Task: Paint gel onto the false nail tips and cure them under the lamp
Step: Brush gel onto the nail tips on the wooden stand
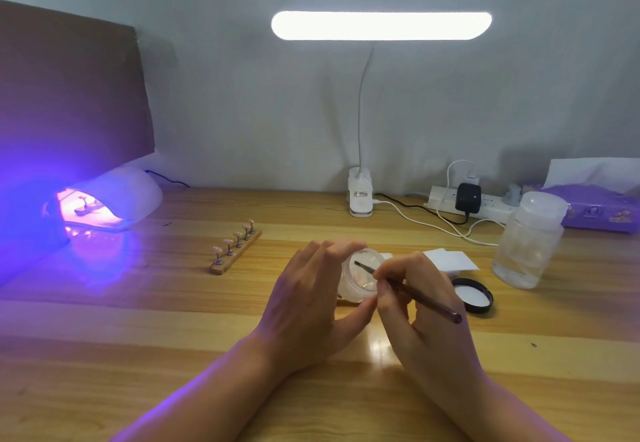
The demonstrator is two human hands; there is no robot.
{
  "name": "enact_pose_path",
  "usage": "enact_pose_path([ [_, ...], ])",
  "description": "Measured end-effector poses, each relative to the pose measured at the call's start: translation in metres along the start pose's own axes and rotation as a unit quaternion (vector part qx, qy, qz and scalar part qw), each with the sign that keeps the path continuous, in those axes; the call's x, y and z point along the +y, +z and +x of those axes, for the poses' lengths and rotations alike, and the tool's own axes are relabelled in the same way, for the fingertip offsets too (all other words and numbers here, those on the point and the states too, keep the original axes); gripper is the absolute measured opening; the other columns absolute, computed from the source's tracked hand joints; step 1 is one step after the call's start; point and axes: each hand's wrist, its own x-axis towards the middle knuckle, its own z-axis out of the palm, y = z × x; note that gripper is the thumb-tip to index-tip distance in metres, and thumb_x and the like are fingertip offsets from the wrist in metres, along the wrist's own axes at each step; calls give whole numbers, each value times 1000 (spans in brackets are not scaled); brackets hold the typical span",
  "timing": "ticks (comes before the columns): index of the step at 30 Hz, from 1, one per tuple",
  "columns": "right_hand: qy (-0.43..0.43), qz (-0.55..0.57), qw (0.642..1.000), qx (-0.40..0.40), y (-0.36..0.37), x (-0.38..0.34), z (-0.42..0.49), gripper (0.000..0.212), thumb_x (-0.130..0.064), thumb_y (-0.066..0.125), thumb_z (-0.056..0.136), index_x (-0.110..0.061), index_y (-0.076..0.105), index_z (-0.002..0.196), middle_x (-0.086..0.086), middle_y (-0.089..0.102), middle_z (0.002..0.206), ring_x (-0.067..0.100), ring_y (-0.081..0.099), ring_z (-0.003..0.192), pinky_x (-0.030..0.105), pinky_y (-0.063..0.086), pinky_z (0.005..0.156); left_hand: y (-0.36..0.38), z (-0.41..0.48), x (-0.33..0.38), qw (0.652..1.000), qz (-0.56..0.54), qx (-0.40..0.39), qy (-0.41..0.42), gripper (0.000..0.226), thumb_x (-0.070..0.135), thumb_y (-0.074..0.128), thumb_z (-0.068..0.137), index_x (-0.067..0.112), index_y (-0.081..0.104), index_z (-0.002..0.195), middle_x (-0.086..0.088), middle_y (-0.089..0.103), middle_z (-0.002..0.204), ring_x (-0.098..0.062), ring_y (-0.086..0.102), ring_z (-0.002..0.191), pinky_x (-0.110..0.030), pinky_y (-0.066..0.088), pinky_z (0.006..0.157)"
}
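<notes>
Gel loading seemed in hand: mid-tabletop, the left hand (311, 299) gripped the tilted gel jar (360, 280); the right hand (419, 306) pinched a brush (431, 302), bristles inside. Next the brush likely needed carrying left to the nail tips (238, 234) on their wooden stand (235, 257), near the lit curing lamp (124, 196).

On table (173, 320) centre, left hand (311, 303) cups gel jar (360, 280); right hand (426, 306) pinches brush (420, 298), tip inside jar. Beside it, right: black lid (472, 294). Left of hands: wooden nail-tip stand (235, 253). Far left edge: curing lamp (117, 199) glowing purple.
</notes>
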Motion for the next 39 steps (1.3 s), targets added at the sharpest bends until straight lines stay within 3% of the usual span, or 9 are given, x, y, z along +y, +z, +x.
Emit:
enact_pose_path([
  [9,-1,7,1000,3,0,-1,0,6,-22,52,92,-25,56,96,-20,55,89,13,59,83,41,50,68,-1,1,2,1000,1,-1,-11,59,38,72,83,13,43,127,-4,63,116,-20,61,103,-37,51,84],
  [18,-14,18,999,26,-1,-2,-1,7,-21,53,92,-25,56,96,-18,55,90,16,59,81,48,48,69,0,0,-1,998,12,9,-61,62,41,75,79,15,43,125,0,63,116,-18,61,103,-38,49,85],
  [24,9,8,999,40,-5,-6,-1,16,-31,51,95,-28,58,108,-20,63,96,19,63,89,48,49,76,-1,1,-7,980,12,77,-184,61,42,75,77,18,43,123,9,54,112,-14,55,102,-45,49,87],
  [27,15,0,999,39,-7,-8,2,14,-33,51,94,-31,57,107,-18,64,92,15,64,84,44,50,74,-1,3,-13,959,2,97,-265,59,42,72,76,19,44,123,12,49,109,-15,53,102,-49,48,89],
  [30,72,-2,997,35,-7,-4,6,8,-41,53,89,-33,55,89,-15,63,83,12,63,76,36,51,71,2,1,-23,937,10,90,-338,56,37,75,78,22,43,122,13,50,109,-16,53,108,-39,35,100],
  [32,113,6,993,20,-8,1,7,18,-47,56,91,-31,54,83,-10,63,76,12,61,70,30,49,63,4,0,-28,920,23,84,-382,54,33,76,80,22,42,121,13,50,110,-16,52,110,-30,25,96],
  [35,162,17,987,1,-11,7,8,23,-47,46,93,-27,54,86,-6,65,68,10,62,63,30,49,55,5,-1,-33,899,24,58,-433,53,33,73,81,21,39,120,10,49,112,-18,52,112,-33,28,100],
  [39,163,4,986,-27,-8,10,7,14,-43,50,91,-30,55,94,-19,70,75,-2,67,71,17,51,62,6,-1,-37,881,24,14,-472,53,33,69,85,20,33,122,1,54,124,-23,53,117,-38,32,104],
])
